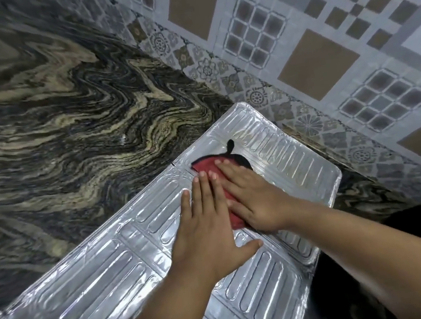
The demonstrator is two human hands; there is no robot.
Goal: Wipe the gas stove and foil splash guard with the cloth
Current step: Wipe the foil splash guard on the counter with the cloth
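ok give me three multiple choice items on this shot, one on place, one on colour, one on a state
1. Where does the silver ribbed foil splash guard lie?
A flat on the swirled stone counter
B hung on the wall
C in a sink

2. What colour is the cloth?
A blue
B white
C red

3. How does the right hand lie?
A a fist in the air
B fingers flat on the cloth
C gripping a bottle

Key: A, counter shows around the guard; C, red shows beyond the fingertips; B, fingers lie straight on it, the left hand flat alongside.
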